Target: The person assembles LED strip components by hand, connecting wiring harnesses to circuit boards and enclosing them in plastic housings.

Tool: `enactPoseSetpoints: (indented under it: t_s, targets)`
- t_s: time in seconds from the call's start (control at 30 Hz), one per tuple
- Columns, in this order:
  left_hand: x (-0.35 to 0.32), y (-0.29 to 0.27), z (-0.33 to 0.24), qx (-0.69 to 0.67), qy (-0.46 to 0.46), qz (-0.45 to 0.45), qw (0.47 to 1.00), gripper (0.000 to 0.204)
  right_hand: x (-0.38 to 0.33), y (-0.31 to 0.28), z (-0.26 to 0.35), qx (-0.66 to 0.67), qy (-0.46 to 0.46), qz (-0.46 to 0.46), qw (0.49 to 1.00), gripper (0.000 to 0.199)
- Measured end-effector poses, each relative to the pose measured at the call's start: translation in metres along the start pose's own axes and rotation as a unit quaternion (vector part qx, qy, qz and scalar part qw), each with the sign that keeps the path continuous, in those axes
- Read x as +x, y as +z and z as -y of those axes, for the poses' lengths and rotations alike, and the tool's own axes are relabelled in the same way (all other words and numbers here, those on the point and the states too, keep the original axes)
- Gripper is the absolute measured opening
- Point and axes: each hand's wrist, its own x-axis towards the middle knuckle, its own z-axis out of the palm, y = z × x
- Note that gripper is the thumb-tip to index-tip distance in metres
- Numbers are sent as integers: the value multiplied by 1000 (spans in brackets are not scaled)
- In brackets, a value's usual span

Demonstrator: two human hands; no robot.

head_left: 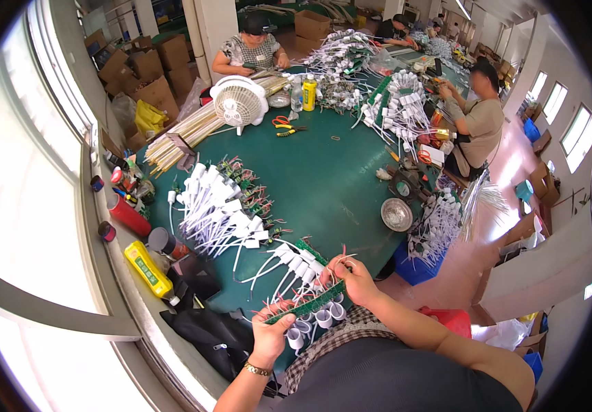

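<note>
Both my hands hold a long green circuit board strip (309,304) at the table's near edge. My left hand (270,335) is closed round its left end, thumb along the board. My right hand (355,280) pinches near the right end, where thin reddish wires stick up; its exact grip on them is too small to tell. White cup-shaped sockets (323,318) hang below the strip on my side. Beyond it, white cylinder pieces with white cables (296,264) lie beside another green strip. A larger heap of white cabled pieces (217,206) with small boards lies farther left.
On the green table (323,178) stand a white fan (239,103), a yellow bottle (309,93), pliers (290,131) and a metal bowl (397,214). Thin sticks (193,134) lie behind. Bottles line the left sill. A blue bin (416,266) stands right. Co-workers sit at the far and right sides.
</note>
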Motion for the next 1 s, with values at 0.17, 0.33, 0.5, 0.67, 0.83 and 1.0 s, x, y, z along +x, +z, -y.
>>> enactPoseSetpoints:
  t_s: [0.17,0.33,0.5,0.67,0.83,1.0]
  targets:
    - [2,-1,-1,-31,-27,-9,999,32,-2,-21,-10,-174,-144,-20,974,17]
    - [3,-3,1,-35,-23,8,999,31,-1,-36,-1,-27,33,109,993,42]
    - [-1,0,8,-62,-52,-5,997,30,0,-43,3,15,50,175,983,56]
    - [6,-3,4,-37,-13,-23,999,28,-3,-42,24,-130,47,182,974,26]
    - [13,-7,-1,-10,14,-26,1000,24,2,-14,54,-141,62,154,976,20]
    - [8,-18,1,40,7,-4,999,26,6,-1,29,-277,29,173,945,29]
